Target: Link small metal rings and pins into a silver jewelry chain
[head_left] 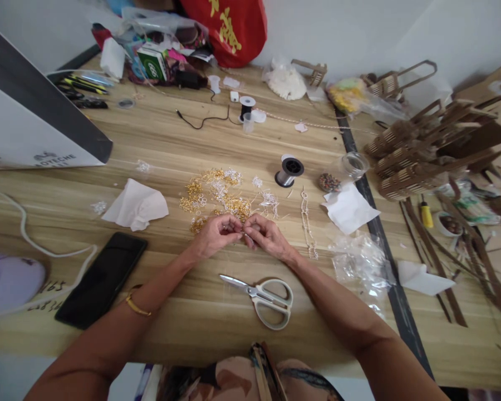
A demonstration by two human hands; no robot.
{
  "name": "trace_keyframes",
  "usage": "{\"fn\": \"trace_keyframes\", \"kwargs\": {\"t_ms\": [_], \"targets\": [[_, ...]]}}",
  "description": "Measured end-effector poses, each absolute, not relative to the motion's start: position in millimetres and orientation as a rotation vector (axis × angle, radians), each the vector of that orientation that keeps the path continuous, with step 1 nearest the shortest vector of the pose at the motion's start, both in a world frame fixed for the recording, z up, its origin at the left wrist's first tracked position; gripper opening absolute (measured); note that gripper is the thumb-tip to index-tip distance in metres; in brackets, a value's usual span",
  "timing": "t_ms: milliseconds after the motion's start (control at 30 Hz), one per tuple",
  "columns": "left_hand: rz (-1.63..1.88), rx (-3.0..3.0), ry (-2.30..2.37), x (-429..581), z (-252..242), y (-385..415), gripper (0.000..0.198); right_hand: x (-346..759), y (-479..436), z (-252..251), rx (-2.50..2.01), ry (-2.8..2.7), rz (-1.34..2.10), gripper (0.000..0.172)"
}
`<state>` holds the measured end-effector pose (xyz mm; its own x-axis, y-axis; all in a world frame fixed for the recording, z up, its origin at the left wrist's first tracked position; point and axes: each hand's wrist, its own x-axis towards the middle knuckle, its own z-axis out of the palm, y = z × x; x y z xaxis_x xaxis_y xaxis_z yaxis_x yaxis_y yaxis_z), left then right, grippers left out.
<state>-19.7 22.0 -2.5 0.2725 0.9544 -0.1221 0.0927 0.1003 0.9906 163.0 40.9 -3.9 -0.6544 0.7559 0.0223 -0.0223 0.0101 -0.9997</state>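
Both hands meet over the wooden table, fingertips nearly touching. My left hand [219,235] is closed in a pinch, and so is my right hand [268,236]. Something small and thin sits between them, too small to name. Just beyond my fingers lie loose piles of gold and silver beads and findings [234,205]. A beaded chain [305,223] is stretched out to the right of my right hand. Below the hands lies a pair of scissors [261,299] with pale handles, blades toward the left. A spool of silvery wire [289,171] stands behind the piles.
A black phone [102,280] lies beside my left forearm. White paper pieces [136,205] flank the piles. At right are clear plastic bags [363,267], a jar of brown beads [343,169] and stacked small woven baskets [417,150]. A large box [33,106] stands at left.
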Motion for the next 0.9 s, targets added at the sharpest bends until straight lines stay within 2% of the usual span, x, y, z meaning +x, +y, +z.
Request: {"fn": "trace_keyframes", "kwargs": {"t_ms": [167, 467, 900], "targets": [[0.827, 1.39, 1.174, -20.2, 0.1, 21.5, 0.012, 162.8, 41.2, -3.2, -0.781, -1.71, 1.691, 0.03], [0.739, 1.198, 1.06, -23.1, 5.5, 22.5, 0.018, 163.0, 41.9, -2.0, -0.777, -1.675, 1.725, 0.029], [0.771, 1.223, 0.963, -24.1, -3.8, 23.3, 0.019, 162.4, 42.8, -0.4, -0.787, -1.665, 1.73, 0.031]]}}
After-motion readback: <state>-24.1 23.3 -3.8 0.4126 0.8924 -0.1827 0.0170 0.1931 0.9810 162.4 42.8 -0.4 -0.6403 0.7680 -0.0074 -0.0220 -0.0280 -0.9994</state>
